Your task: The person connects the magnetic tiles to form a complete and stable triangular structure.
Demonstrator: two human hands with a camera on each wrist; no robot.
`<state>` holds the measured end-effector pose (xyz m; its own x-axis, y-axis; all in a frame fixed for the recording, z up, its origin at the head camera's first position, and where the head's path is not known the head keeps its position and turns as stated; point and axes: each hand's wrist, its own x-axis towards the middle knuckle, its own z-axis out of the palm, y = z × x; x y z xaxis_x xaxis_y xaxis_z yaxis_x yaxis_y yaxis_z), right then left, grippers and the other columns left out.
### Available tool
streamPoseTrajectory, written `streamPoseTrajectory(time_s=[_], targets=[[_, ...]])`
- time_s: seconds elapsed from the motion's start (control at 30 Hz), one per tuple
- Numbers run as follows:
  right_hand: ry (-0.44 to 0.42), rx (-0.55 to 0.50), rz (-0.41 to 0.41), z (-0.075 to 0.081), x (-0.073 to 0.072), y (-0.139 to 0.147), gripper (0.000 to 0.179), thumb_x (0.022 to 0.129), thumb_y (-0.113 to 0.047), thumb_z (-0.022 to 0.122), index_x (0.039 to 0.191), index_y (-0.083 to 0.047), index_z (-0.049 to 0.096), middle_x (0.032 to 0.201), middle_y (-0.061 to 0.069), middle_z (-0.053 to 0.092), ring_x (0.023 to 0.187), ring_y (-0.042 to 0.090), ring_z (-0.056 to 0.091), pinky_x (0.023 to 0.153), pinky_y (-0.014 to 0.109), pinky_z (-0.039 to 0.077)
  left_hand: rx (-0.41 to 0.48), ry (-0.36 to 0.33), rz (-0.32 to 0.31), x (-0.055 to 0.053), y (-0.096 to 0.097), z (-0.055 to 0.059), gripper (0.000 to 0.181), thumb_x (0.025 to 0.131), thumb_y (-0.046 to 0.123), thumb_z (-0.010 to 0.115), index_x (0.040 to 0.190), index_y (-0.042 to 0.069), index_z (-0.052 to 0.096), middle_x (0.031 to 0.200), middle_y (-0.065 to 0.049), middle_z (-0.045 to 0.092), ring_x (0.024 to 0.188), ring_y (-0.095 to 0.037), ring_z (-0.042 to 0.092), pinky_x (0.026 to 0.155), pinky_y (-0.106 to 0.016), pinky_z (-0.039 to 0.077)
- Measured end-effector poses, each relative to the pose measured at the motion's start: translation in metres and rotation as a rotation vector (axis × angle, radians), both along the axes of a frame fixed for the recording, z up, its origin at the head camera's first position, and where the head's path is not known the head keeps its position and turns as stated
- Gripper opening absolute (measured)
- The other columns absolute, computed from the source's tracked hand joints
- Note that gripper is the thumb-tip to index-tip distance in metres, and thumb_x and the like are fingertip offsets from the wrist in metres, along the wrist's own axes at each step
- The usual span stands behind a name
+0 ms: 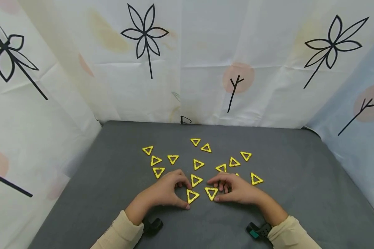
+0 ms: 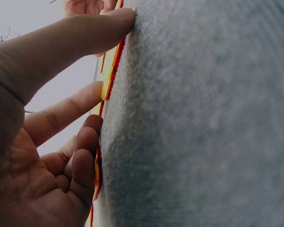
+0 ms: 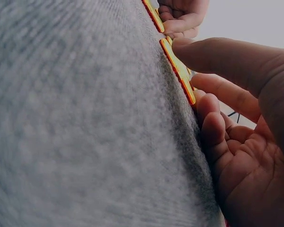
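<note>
On the grey table my left hand [image 1: 169, 188] holds a small yellow triangle frame [image 1: 188, 196] between thumb and index finger. My right hand [image 1: 238, 189] has thumb and index finger at a second yellow triangle frame [image 1: 211, 188], just to the right of the first. Both pieces lie flat with open middles. The left wrist view shows the thumb and index finger on the edge of a yellow piece [image 2: 107, 90] with a red side. In the right wrist view, the thumb and index finger meet another yellow piece [image 3: 177, 68]. A third triangle [image 1: 192, 180] lies just beyond the left fingertips.
Several more yellow triangles lie scattered farther back, among them one at the far left [image 1: 148, 150], one at the far middle [image 1: 195, 139] and one right of my right hand [image 1: 253, 178]. White cloth [image 1: 205, 52] with plant drawings stands behind the grey table [image 1: 283, 155].
</note>
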<state>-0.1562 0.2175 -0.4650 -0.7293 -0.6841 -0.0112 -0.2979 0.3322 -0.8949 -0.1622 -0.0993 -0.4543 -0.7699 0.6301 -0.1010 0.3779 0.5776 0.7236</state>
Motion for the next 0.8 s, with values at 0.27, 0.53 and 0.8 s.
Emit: streamPoseTrajectory(time_s=[0.27, 0.53, 0.8], targets=[[0.061, 0.017, -0.006, 0.0017, 0.0015, -0.0049, 0.039, 0.090, -0.018, 0.087, 0.126, -0.009, 0.075, 0.098, 0.010, 0.064, 0.078, 0.025, 0.054, 0.070, 0.027, 0.048, 0.021, -0.012, -0.014, 0.0018, -0.0031, 0.0020, 0.032, 0.075, 0.032, 0.099, 0.094, 0.030, 0.074, 0.101, 0.006, 0.057, 0.090, -0.012, 0.055, 0.084, -0.028, 0.047], [0.071, 0.018, 0.003, 0.0059, 0.0004, -0.0043, 0.031, 0.090, -0.017, 0.087, 0.119, -0.011, 0.078, 0.096, 0.010, 0.064, 0.078, 0.025, 0.055, 0.069, 0.027, 0.048, 0.027, -0.022, -0.009, 0.0008, -0.0031, 0.0020, 0.027, 0.075, 0.033, 0.099, 0.085, 0.029, 0.074, 0.101, 0.009, 0.055, 0.090, -0.012, 0.054, 0.085, -0.029, 0.047], [0.052, 0.017, 0.038, 0.0048, 0.0012, -0.0041, 0.030, 0.088, -0.021, 0.090, 0.114, -0.012, 0.079, 0.095, 0.011, 0.063, 0.080, 0.022, 0.053, 0.071, 0.026, 0.047, 0.015, -0.027, -0.006, 0.0008, -0.0029, 0.0004, 0.027, 0.075, 0.036, 0.099, 0.084, 0.029, 0.075, 0.101, 0.011, 0.054, 0.091, -0.009, 0.054, 0.087, -0.029, 0.046]])
